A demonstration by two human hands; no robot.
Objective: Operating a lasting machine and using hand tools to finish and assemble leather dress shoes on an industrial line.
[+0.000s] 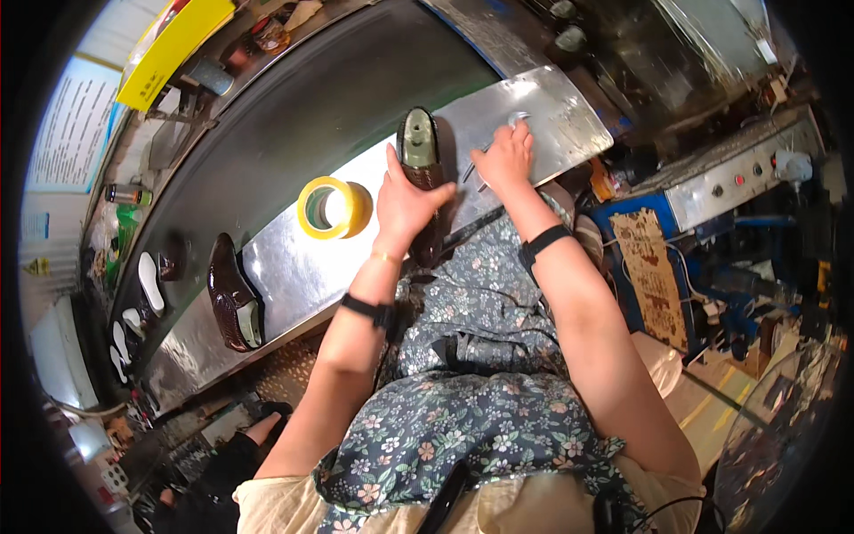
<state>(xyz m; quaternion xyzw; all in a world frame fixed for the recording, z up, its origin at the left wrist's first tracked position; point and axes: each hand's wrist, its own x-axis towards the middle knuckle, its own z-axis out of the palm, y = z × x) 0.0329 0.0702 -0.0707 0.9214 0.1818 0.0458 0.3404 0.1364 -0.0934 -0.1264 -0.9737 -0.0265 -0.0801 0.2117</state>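
A glossy dark brown shoe [421, 165] lies lengthwise on the metal bench top, a pale green last showing in its opening. My left hand [405, 206] is closed across the shoe's middle, thumb on its right side and forefinger stretched along its left. To the right, my right hand [507, 162] has its fingers bent round a slim metal tool; its two thin dark ends [472, 165] stick out to the left, and shiny metal shows beyond the fingers. The tool's exact kind is covered. A roll of yellowish clear tape [358, 210] sits left of my left hand.
Another brown shoe [228, 289] with a last stands at the bench's left end. Behind the metal bench top [569, 125] runs a dark belt [302, 116], with white insoles [150, 283] at left. A blue machine [640, 214] stands right; a person [236, 458] is lower left.
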